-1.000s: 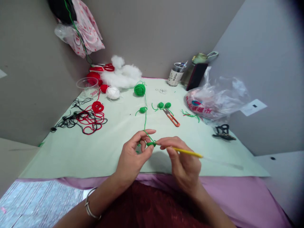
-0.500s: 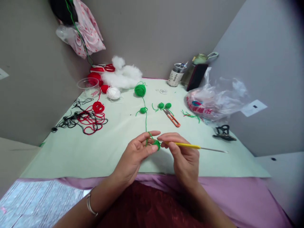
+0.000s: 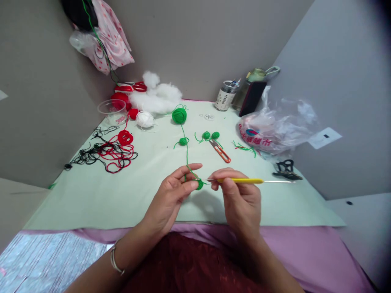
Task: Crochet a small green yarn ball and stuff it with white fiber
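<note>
The left hand [image 3: 169,190] is partly curled, its thumb pressing a small green crocheted piece [image 3: 199,185] against the fingers, while its index finger reaches out with a green strand [image 3: 187,155] running over it. Facing it just to the right, the right hand [image 3: 242,199] is closed in a pencil-like grip around the yellow handle of a crochet hook [image 3: 244,180]; the thin metal front of the hook points at the left hand and meets the green piece at the left thumb tip, and its other metal end sticks out to the right of the right hand. Straight ahead of the left hand, the strand leads away past a small green bundle [image 3: 183,141] towards a green yarn ball [image 3: 179,116]. Ahead of the gap between the hands lie orange-handled snips [image 3: 221,151], their blades close to two small green balls [image 3: 206,135]. Ahead and to the right of the right hand are green yarn scraps [image 3: 245,148], then a black hair clip [image 3: 287,170] and a clear plastic bag [image 3: 259,130] with red lettering. Well to the left of the left hand spread tangled black yarn [image 3: 87,156] and red yarn [image 3: 125,138]; farther ahead, a white yarn ball [image 3: 145,119] sits before fluffy white stuffing [image 3: 159,99].
</note>
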A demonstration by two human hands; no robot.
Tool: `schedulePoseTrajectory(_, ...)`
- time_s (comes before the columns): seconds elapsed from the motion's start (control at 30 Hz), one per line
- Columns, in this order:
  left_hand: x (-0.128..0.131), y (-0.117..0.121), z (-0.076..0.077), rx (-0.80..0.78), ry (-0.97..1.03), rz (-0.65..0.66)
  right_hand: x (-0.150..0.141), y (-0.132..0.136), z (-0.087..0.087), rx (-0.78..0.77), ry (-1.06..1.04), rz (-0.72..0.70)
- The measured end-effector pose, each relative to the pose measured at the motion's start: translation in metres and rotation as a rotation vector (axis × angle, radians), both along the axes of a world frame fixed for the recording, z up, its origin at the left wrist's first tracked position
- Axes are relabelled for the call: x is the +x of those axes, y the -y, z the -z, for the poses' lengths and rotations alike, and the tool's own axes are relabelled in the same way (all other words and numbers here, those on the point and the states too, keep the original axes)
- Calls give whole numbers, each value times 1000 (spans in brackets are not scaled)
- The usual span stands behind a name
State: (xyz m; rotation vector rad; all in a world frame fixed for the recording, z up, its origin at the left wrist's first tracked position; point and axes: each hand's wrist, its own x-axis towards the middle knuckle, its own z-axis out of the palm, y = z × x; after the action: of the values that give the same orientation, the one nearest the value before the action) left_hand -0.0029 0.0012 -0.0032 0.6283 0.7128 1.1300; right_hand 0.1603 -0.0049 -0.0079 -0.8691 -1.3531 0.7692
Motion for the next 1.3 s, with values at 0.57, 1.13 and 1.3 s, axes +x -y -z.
schedulePoseTrajectory(0.57, -2, 6, 3, 241, -485, -106, 2, 6, 0, 151, 319, 9)
schedulePoseTrajectory(1.13, 3, 5, 1, 65, -78, 6, -4, 2, 4, 119, 116, -37)
schedulePoseTrajectory(1.3, 6, 4, 3, -14, -9, 2, -3, 8, 13, 322, 441, 92)
